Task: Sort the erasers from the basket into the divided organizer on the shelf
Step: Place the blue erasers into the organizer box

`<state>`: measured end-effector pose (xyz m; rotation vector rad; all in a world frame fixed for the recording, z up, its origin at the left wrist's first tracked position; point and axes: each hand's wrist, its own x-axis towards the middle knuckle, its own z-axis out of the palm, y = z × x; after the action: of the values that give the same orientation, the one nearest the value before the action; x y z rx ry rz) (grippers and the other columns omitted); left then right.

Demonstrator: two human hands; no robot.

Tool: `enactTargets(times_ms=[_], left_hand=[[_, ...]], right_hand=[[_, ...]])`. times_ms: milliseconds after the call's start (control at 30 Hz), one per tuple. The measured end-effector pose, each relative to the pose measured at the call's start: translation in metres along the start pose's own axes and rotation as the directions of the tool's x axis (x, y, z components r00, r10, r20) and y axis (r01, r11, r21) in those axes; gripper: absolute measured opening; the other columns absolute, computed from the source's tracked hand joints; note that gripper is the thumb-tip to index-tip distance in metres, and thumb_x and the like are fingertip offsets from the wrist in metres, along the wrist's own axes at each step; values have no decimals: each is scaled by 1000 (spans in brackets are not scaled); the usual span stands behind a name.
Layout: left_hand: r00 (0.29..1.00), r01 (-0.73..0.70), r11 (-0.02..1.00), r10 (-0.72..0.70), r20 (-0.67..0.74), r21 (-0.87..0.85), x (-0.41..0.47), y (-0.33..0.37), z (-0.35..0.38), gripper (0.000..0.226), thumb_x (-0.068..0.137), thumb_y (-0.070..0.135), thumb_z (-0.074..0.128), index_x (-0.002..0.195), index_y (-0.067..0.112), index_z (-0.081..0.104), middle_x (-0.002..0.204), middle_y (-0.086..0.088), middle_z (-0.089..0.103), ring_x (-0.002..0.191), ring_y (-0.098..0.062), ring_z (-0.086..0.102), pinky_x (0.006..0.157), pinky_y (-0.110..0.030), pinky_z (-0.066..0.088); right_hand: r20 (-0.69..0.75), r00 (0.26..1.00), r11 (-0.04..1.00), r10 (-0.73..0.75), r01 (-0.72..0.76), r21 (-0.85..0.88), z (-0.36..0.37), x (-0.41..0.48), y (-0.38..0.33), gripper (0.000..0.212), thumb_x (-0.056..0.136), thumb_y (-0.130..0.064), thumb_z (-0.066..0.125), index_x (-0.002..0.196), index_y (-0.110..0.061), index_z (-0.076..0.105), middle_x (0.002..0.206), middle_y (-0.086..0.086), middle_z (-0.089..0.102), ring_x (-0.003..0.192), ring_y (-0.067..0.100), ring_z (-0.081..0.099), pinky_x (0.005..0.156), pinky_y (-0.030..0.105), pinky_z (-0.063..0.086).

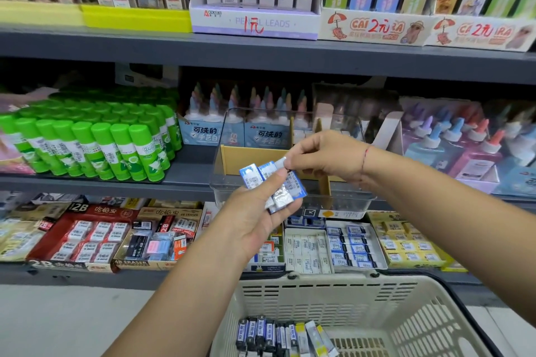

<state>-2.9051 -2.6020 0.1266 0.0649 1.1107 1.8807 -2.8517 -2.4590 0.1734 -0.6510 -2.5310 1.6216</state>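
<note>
Fingers (294,161) of your right hand (327,159) pinch one eraser (279,162); your left hand (258,214) grips roughly four more erasers (278,190).

Bright even shop light, soft focus throughout, wide-angle bowing at edges.

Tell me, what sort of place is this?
Most likely a stationery shop aisle: shelves stocked with green glue sticks, boxed erasers and a pencil leads box with a handwritten price, plus a shopping basket.

Blue-and-white erasers (272,182), beige basket (319,295), green glue sticks (95,145).
</note>
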Motion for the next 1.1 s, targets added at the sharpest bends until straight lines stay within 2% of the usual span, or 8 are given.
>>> enactTargets(times_ms=[100, 200, 333, 433, 533, 767, 1000, 1100], left_hand=[[999, -31, 999, 31, 12, 25, -2, 2, 2, 8, 86, 10, 65, 93, 6, 66, 82, -10, 74, 73, -20, 71, 60, -30, 60], [999, -37, 999, 37, 28, -6, -1, 5, 2, 13, 89, 10, 62, 99, 2, 62, 93, -18, 73, 81, -26, 72, 66, -32, 61], [1000, -19, 997, 19, 6, -81, 0, 9, 0, 8, 94, 8, 56, 97, 1, 55, 101, -26, 69, 85, -30, 70, 70, -35, 60], [1000, -2, 995, 2, -6, -100, 1, 9, -1, 8, 95, 6, 53, 96, -1, 54, 100, -27, 69, 82, -31, 69, 69, -37, 60], [1000, 10, 994, -10, -1, -113, 2, 9, 0, 8, 96, 6, 53, 95, -2, 54, 95, -26, 69, 80, -31, 70, 69, -38, 60], [1000, 19, 995, -19, -3, -95, 1, 9, -1, 8, 95, 6, 54, 95, -2, 54, 100, -27, 69, 81, -30, 70, 71, -37, 60], [1000, 15, 997, -16, 0, -69, 1, 7, 0, 12, 91, 7, 59, 94, -4, 59, 92, -22, 69, 77, -29, 70, 68, -36, 60], [1000, 15, 1000, -15, -8, -26, 1, 7, -1, 14, 89, 10, 62, 95, -2, 62, 91, -20, 72, 75, -26, 72, 64, -32, 61]], right_hand=[[5, 999, 996, 33, -32, -85, 0, 5, -5, 10, 80, -8, 70, 87, 0, 72, 57, -3, 59, 49, 2, 48, 45, 12, 37], [-33, 998, 999, 52, -52, 10, -17, 10, -13, 7, 83, -7, 65, 77, -4, 68, 48, -3, 54, 47, 4, 52, 44, 14, 36], [-281, 960, 988, 16, 28, 153, -51, 28, -12, 9, 83, -1, 66, 79, -7, 61, 59, 7, 63, 48, 7, 62, 48, 16, 53], [-324, 945, 981, -46, -18, -192, -58, 47, -1, 13, 83, -2, 67, 88, -10, 60, 63, 1, 64, 55, 10, 63, 63, 23, 56], [-261, 955, 783, -141, -54, -619, -54, 62, 9, 14, 79, -14, 74, 91, -17, 67, 88, 2, 68, 80, 16, 62, 83, 30, 52], [-279, 918, 422, -282, -143, -895, -31, 86, 28, 15, 84, -34, 65, 100, -31, 66, 117, -4, 62, 116, 23, 49, 93, 33, 32], [-293, 920, 413, -261, -168, -895, -28, 90, 26, 8, 85, -34, 65, 89, -27, 65, 110, -2, 65, 110, 22, 54, 93, 32, 32], [-360, 882, 638, -305, -91, -765, -28, 74, 12, 17, 84, -39, 67, 88, -23, 67, 102, 0, 67, 99, 22, 59, 87, 27, 41]])
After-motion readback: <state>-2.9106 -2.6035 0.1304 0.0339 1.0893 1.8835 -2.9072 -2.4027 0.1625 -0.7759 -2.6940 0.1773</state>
